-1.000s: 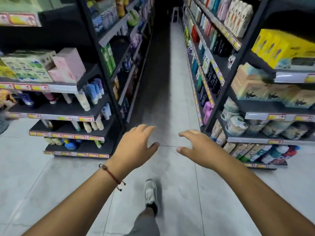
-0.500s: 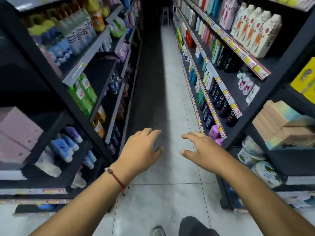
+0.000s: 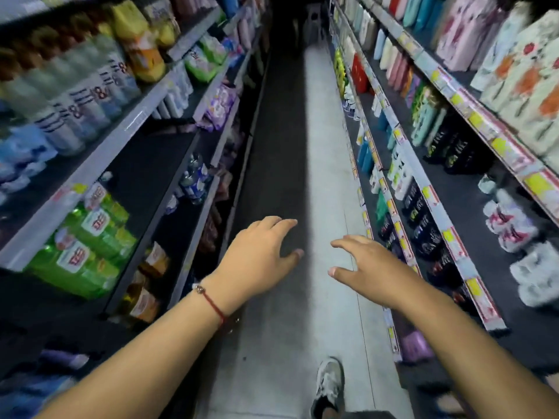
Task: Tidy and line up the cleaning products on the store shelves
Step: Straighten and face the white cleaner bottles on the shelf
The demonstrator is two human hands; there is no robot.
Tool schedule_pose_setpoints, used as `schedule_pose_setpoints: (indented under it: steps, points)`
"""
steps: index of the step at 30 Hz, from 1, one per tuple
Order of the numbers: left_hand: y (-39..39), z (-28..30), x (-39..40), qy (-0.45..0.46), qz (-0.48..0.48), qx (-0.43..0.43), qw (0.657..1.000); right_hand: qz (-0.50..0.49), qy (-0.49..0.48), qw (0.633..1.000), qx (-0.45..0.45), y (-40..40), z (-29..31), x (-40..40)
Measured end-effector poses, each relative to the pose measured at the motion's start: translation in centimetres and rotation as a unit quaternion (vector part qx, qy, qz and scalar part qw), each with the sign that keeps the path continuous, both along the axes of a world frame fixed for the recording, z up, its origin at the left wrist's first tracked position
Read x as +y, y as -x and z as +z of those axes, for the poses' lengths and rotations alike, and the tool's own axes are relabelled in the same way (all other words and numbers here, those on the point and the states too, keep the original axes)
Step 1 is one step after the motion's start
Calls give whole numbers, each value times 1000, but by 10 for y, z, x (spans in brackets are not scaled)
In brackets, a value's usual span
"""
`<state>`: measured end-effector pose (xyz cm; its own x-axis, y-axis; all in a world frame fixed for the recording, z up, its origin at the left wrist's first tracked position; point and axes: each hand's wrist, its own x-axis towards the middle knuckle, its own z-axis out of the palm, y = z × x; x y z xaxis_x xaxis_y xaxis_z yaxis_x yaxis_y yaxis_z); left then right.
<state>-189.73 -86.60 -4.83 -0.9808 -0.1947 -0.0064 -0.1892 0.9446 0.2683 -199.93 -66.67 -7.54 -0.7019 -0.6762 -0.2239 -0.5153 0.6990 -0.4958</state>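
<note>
1. A grey sneaker (image 3: 328, 385) stands on the pale tiled floor (image 3: 320, 182) of the aisle, at the bottom of the view.
2. Both arms reach forward over the aisle. The left hand (image 3: 257, 260) has relaxed, spread fingers and holds nothing; a red string bracelet (image 3: 211, 303) circles its wrist. The right hand (image 3: 370, 269) is likewise loose and empty, with its fingers stretched toward the left.
3. The two hands hang apart from each other and touch neither shelving side.
4. Nearest on the left shelves (image 3: 90, 173), a lower tier holds green bottles (image 3: 87, 240) with white and red labels, packed together and leaning. Below them stand amber bottles (image 3: 145, 294).
5. Nearest on the right shelves (image 3: 441, 207), white wrapped packs (image 3: 511, 225) sit on a middle tier, and a purple pack (image 3: 416, 347) lies on the lowest.
6. Further along the right, black pouches (image 3: 423, 228) stand in rows, with teal and green containers beyond them.
7. On the top right tier stand pale floral cartons (image 3: 526, 80).
8. Upper left, clear bottles with blue labels (image 3: 75, 104) stand in a row, a yellow bag (image 3: 142, 40) beside them.
9. The far end of the aisle is dark and blurred.
</note>
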Motion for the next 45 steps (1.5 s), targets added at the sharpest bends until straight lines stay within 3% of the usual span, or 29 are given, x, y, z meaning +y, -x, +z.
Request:
schedule_pose_setpoints:
  steps: [11, 20, 31, 37, 45]
  points:
    - [208, 15, -107, 19, 48, 15, 999, 48, -19, 998, 22, 234, 33, -111]
    - [395, 0, -256, 49, 75, 11, 996, 52, -29, 996, 62, 425, 32, -252]
    - [556, 93, -439, 148, 137, 31, 979, 145, 12, 979, 146, 607, 128, -463]
    - [568, 158, -521, 225, 272, 59, 934, 294, 99, 930, 199, 664, 191, -600]
    - [536, 230, -560, 317, 472, 38, 822, 525, 146, 815, 195, 669, 272, -742]
